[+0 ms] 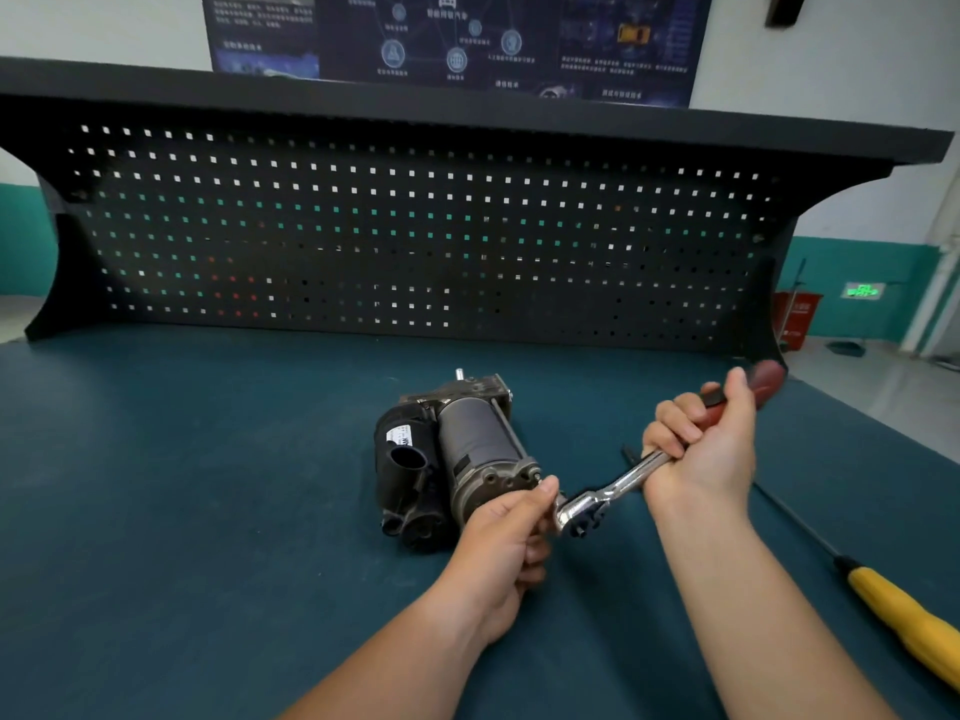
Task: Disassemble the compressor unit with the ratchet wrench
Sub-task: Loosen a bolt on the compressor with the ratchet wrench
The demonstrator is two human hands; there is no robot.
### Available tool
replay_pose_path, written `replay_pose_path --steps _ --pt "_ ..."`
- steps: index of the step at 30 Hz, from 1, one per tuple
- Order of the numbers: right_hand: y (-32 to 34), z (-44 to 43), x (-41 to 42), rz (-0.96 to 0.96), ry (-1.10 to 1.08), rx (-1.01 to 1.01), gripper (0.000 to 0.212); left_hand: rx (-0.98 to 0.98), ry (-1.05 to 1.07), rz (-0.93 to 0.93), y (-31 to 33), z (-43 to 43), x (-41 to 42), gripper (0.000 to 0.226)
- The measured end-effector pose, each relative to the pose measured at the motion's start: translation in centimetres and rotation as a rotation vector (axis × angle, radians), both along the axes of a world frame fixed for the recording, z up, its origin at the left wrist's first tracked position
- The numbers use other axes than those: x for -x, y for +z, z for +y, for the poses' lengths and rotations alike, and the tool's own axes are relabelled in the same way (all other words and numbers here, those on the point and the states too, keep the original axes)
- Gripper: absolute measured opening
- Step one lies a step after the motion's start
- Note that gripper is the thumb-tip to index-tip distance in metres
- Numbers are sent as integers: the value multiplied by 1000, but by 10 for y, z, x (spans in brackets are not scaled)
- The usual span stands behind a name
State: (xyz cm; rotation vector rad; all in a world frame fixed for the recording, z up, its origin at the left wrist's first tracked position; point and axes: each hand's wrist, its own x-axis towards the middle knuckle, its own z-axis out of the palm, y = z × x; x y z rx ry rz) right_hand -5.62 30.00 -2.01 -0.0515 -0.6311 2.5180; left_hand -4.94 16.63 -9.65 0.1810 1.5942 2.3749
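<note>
Fingers (545,486) of our left hand (498,548) are pinching the ratchet wrench (631,472) head square against the compressor unit (478,444) just beyond them, while our right hand (711,449) is gripping its handle for steady swings.

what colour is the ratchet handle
Dark red: the ratchet handle shows best in the head view, gripped by the right hand.

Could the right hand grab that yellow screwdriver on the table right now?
Probably not right away: the right hand grips the ratchet wrench handle. The yellow screwdriver lies in the open beside that arm, so nothing blocks it.
</note>
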Motion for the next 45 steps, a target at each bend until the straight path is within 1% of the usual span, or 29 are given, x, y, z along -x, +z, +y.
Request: replay_pose_path --steps 2,6,8,10,12,13,15,16,17,18,19,20,22,23,25,27,29,30,32,33,35,37,40,42,45 --pt "3 -7 -6 73 -20 -118 27 15 -5 -41 1 -1 2 33" --pt "10 -27 -19 216 -58 -444 21 38 -59 -112 3 -3 5 36" --pt "16 -37 -21 226 -42 -575 16 41 -80 -129 4 -2 4 35" --pt "23 -48 -21 198 2 -711 12 17 -77 -130 6 -1 1 34" --pt "28 -61 -20 193 35 -899 18 -25 -47 -130 5 -1 1 40" --pt "29 -69 -21 214 40 -1021 23 -45 -35 -138 3 -1 1 45" --pt "27 -84 -23 266 39 -1268 27 -83 -28 -144 2 0 1 47" --pt "25 -90 -25 277 46 -1342 27 -102 -23 -147 1 -1 2 48" --pt "24 -92 -27 277 50 -1369 27 -117 -18 -151 1 -1 1 51" --pt "26 -89 -27 270 53 -1348 29 -120 -17 -149 1 0 1 54" --pt "27 -84 -28 244 71 -1271 30 -115 -21 -144 2 0 0 57" --pt "29 -76 -29 208 103 -1145 27 -105 -25 -137 3 1 0 59" --pt "29 -59 -28 166 132 -787 13 -87 -27 -131 3 1 0 58" --pt "26 -50 -28 157 97 -605 11 -84 -28 -132 4 1 1 55" --pt "15 -36 -29 98 -24 -322 17 -90 -36 -136 4 0 1 44" --pt "4 -23 -28 -49 -95 -91 23 -99 -54 -138 7 0 0 32" --pt "-6 -12 -25 -200 -88 92 24 -134 -67 -151 8 0 -2 27" --pt "-9 -8 -23 -246 -76 148 25 -157 -74 -154 7 0 -2 27" --pt "-12 -4 -18 -274 -69 155 25 -176 -87 -141 7 0 -3 28" --pt "-10 -4 -15 -259 -71 110 25 -169 -92 -127 7 0 -3 30" --pt "2 -10 -11 -179 -70 -53 23 -131 -93 -90 6 0 -3 33" --pt "18 -21 -9 -89 -67 -287 21 -58 -89 -36 5 0 -2 36" --pt "34 -40 -8 -1 -32 -695 18 77 -95 41 4 -1 -1 47" --pt "38 -53 -10 60 14 -945 20 98 -79 37 4 -2 1 50" --pt "32 -76 -17 202 67 -1250 23 78 -35 -22 2 -3 3 45"
